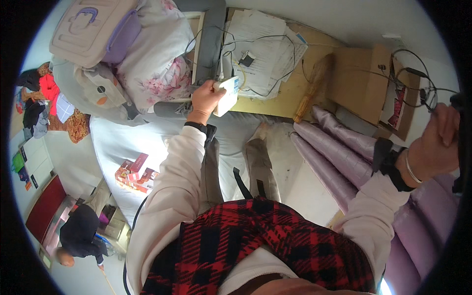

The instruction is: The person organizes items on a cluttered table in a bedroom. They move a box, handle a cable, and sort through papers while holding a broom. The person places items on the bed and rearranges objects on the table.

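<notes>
In the upper middle, my left hand (205, 100) grips a small white box-shaped device (226, 101) between thumb and fingers. A white plug (221, 73) and a thin yellow cable (242, 78) are at its upper end. Far to the right, my raised right hand (435, 142) is closed on a black cable (427, 81), whose loops hang above it; its fingertips are partly cut off by the dark rim. Loose papers (255, 44) lie on the yellowish tabletop just beyond the device. On them are a small black-and-white item (247, 59) and a long black cord (293, 54).
An open cardboard box (356, 81) and a brush or broom head (314, 83) stand at the right, near purple padded rolls (334, 147). A lidded storage bin (93, 29) rests by flowered bedding (157, 59). Red boxes (137, 169) lie lower left; beyond, another person (81, 231) bends over.
</notes>
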Demonstrator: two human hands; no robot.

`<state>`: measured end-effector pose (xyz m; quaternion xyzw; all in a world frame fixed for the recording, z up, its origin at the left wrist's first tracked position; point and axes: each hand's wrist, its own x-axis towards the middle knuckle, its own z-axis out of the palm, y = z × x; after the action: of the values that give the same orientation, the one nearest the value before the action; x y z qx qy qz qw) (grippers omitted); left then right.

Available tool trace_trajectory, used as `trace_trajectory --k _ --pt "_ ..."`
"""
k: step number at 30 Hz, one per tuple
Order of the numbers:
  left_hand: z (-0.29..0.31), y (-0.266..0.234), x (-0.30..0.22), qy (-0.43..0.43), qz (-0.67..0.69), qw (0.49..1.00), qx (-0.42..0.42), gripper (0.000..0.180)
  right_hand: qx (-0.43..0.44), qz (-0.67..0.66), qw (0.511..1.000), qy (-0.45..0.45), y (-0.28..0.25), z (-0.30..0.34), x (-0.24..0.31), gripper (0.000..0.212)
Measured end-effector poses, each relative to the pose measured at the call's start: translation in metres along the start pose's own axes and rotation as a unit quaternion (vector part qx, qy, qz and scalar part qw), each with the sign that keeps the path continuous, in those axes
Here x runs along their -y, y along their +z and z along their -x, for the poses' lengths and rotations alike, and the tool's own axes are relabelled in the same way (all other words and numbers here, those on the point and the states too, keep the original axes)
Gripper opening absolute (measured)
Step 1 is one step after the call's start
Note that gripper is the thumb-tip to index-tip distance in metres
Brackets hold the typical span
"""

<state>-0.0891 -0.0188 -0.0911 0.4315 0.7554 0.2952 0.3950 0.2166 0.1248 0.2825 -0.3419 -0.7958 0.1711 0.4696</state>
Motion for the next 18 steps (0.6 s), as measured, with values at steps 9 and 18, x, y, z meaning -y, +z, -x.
trace_trajectory --k 9,18 --pt "-0.038 0.079 0.011 -0.151 0.27 0.948 0.078 0.038 -0.002 0.065 0.997 0.037 -0.02 0.009 0.027 0.008" --pt "-0.017 0.071 -0.078 0.03 0.194 0.979 -0.058 0.074 0.083 -0.477 0.862 0.151 0.006 0.006 0.035 0.036"
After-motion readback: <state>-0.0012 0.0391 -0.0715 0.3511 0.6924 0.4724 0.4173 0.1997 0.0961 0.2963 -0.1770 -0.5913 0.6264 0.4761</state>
